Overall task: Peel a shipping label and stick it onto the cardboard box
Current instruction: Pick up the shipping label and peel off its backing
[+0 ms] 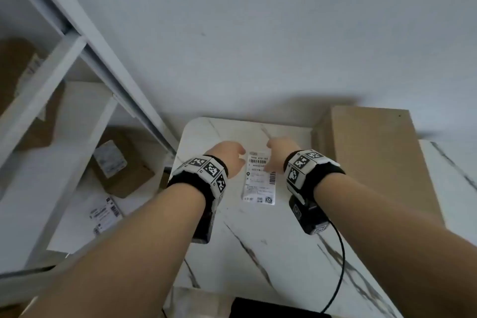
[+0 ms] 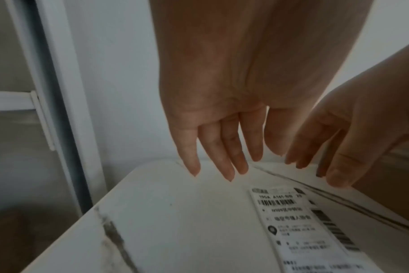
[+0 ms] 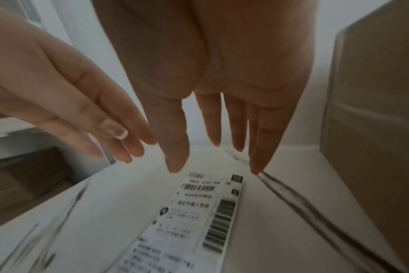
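The shipping label [image 1: 259,178] lies flat on the white marbled desk [image 1: 271,240], printed side up. Its top line looks like "190A A161 B/B 28", though blur leaves me unsure of it; under that runs a barcode, then rows of small characters I cannot read, a second barcode down the label's right edge, and small square codes along its near end.

My left hand [image 1: 228,160] hangs above the desk just left of the label's far end, fingers [image 2: 224,153] straight and loosely spread, holding nothing. My right hand [image 1: 277,156] is over the label's far right corner, fingers [image 3: 210,122] also straight and a little apart, pointing down toward the desk. Whether any fingertip touches the label I cannot tell; from the wrist views the tips seem to sit just past its far end.

The cardboard box [image 1: 374,157] stands on the desk to the right of the label, close beside my right wrist, its plain brown top facing up.

Left of the label, beyond the desk's edge, a white shelf [image 1: 77,162] carries a smaller brown box [image 1: 124,162] with a label already on it and a loose printed sheet [image 1: 104,214].
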